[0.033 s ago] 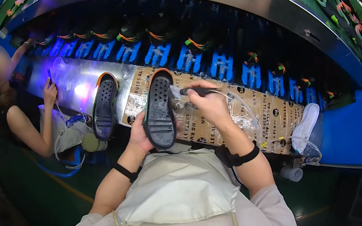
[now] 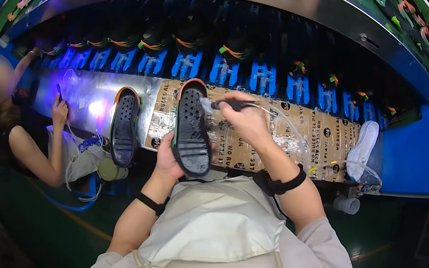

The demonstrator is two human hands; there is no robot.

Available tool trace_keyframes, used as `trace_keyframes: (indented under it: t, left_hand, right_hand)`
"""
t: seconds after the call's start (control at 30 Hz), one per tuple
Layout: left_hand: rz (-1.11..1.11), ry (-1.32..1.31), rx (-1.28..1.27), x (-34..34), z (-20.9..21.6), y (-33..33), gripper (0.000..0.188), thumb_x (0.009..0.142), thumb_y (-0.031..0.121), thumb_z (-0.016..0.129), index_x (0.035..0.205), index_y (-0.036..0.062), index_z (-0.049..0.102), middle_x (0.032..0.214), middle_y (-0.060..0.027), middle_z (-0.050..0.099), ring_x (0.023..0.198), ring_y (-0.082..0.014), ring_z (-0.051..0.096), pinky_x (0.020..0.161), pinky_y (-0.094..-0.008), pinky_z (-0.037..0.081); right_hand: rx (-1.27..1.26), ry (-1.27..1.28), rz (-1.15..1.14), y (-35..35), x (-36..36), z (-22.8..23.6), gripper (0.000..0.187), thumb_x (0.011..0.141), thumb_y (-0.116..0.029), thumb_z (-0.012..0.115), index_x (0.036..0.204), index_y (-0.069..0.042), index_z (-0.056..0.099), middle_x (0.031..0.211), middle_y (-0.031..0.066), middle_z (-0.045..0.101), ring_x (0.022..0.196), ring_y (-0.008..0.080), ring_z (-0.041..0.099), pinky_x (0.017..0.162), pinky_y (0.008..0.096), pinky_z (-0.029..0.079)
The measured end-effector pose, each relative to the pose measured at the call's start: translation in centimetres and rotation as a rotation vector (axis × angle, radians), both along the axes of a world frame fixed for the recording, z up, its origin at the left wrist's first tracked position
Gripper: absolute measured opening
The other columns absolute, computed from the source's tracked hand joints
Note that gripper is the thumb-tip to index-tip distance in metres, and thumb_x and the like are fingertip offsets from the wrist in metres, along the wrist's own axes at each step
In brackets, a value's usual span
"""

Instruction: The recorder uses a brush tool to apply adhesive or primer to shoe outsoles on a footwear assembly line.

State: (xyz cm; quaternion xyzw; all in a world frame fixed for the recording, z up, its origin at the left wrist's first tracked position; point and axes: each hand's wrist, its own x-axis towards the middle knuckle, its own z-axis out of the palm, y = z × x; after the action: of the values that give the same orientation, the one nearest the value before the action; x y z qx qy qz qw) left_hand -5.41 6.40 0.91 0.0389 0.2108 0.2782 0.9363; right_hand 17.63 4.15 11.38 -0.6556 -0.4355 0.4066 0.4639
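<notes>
My left hand [image 2: 168, 161] grips a black shoe sole [image 2: 195, 137] with an orange-edged toe by its lower end, tilted with the holed inner side facing me. My right hand [image 2: 248, 121] is closed round the dark handle of a brush [image 2: 235, 105]. The brush's pale bristles lie at the right edge of the sole, near the upper holes. From the handle a clear thin tube [image 2: 291, 126] runs off to the right. Left of my left hand a second black sole [image 2: 125, 128] with an orange toe rests at the bench edge.
Printed cardboard [image 2: 258, 147] under clear film covers part of the metal bench [image 2: 94, 104]. A white shoe-shaped piece [image 2: 362, 151] lies at its right end. Behind stand blue holders [image 2: 224, 71] with dark shoes. At left, a co-worker's hand [image 2: 60, 110] holds a thin tool. A small cup [image 2: 348, 205] hangs right.
The brush and my right hand have shifted slightly up and left along the sole's edge. The held sole has moved a touch to the right.
</notes>
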Motion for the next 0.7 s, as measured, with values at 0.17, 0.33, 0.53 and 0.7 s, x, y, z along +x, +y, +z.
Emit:
trace_keyframes:
  t: [0.17,0.33,0.53,0.7]
  left_hand:
    - [-0.059,-0.112,0.134,2.3,2.1,-0.6,0.073,0.097,0.054,0.04,0.149,0.0021,0.049,0.14,-0.0256,0.061,0.127,-0.044,0.061,0.109,-0.058,0.049]
    - [0.118,0.086,0.144,2.9,1.9,0.0,0.067,0.103,0.053,0.037,0.148,0.0061,0.053,0.142,-0.0174,0.062,0.129,-0.0311,0.062,0.113,-0.0478,0.047]
    - [0.158,-0.023,0.261,2.8,1.9,1.0,0.069,0.109,0.057,0.026,0.147,0.0067,0.054,0.143,-0.0159,0.062,0.129,-0.0324,0.061,0.114,-0.0488,0.046]
    - [0.108,-0.005,0.232,3.9,4.0,0.0,0.073,0.105,0.063,0.028,0.154,0.0131,0.048,0.149,-0.017,0.057,0.131,-0.0372,0.06,0.109,-0.0551,0.051]
  right_hand:
    - [0.269,0.027,-0.13,2.9,-1.5,-0.1,0.02,0.092,-0.017,0.071,0.108,-0.004,0.076,0.089,0.0034,0.072,0.081,0.012,0.065,0.074,0.03,0.052]
    - [0.41,-0.313,0.128,0.6,-3.2,1.1,0.021,0.088,-0.015,0.071,0.106,-0.003,0.075,0.096,0.0187,0.074,0.087,0.0319,0.074,0.079,0.0381,0.057]
    - [0.069,-0.495,0.769,-1.8,-2.2,6.2,0.023,0.087,-0.017,0.071,0.103,-0.002,0.076,0.092,0.0189,0.076,0.086,0.0371,0.074,0.08,0.0417,0.057]
    - [0.454,-0.373,0.069,0.4,-1.5,5.2,0.022,0.087,-0.012,0.074,0.107,-0.003,0.077,0.099,0.0166,0.075,0.086,0.0338,0.073,0.077,0.0397,0.057]
